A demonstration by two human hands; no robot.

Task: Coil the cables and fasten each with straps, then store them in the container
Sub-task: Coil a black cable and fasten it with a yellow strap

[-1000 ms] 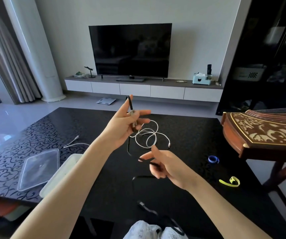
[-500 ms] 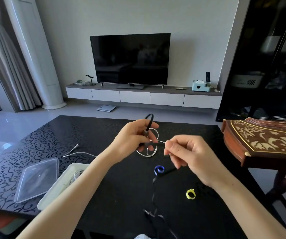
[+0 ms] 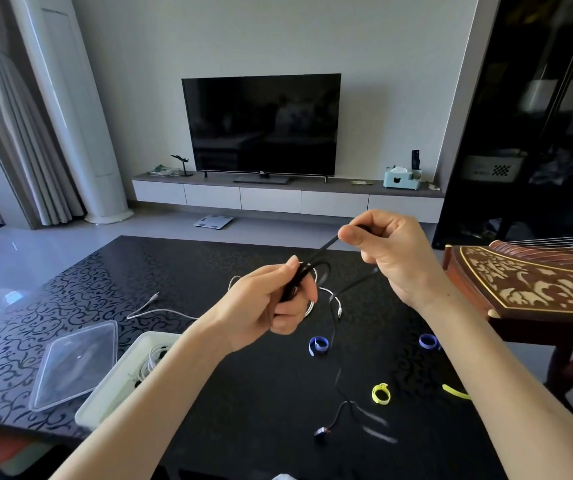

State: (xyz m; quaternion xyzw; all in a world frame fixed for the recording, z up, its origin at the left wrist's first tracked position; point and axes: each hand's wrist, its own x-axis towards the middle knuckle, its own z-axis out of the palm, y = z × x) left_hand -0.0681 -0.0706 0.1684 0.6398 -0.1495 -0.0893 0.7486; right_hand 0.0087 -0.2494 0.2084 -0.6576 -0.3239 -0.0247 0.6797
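Above the black table [image 3: 70, 292], my left hand [image 3: 271, 306] grips a small loop of the black cable [image 3: 319, 252]. My right hand [image 3: 389, 251] pinches the same cable higher up and to the right, so a short stretch runs taut between them. The rest of the black cable hangs down to the table and ends in a plug [image 3: 321, 433]. A white cable [image 3: 160, 308] lies on the table behind my left hand. Two blue straps [image 3: 318, 345] [image 3: 428, 341], a yellow strap ring [image 3: 381, 393] and a flat yellow strap [image 3: 454, 392] lie on the table. The white container [image 3: 105, 393] at lower left holds coiled cables.
A clear lid [image 3: 77, 362] lies left of the container. A carved wooden zither [image 3: 527, 282] on a stand juts in at the right. A TV [image 3: 261, 123] on a low cabinet stands against the far wall.
My right hand has risen up and to the right, drawing the black cable taut. My left hand has stayed on the loop. The camera has shifted, bringing more straps into view.
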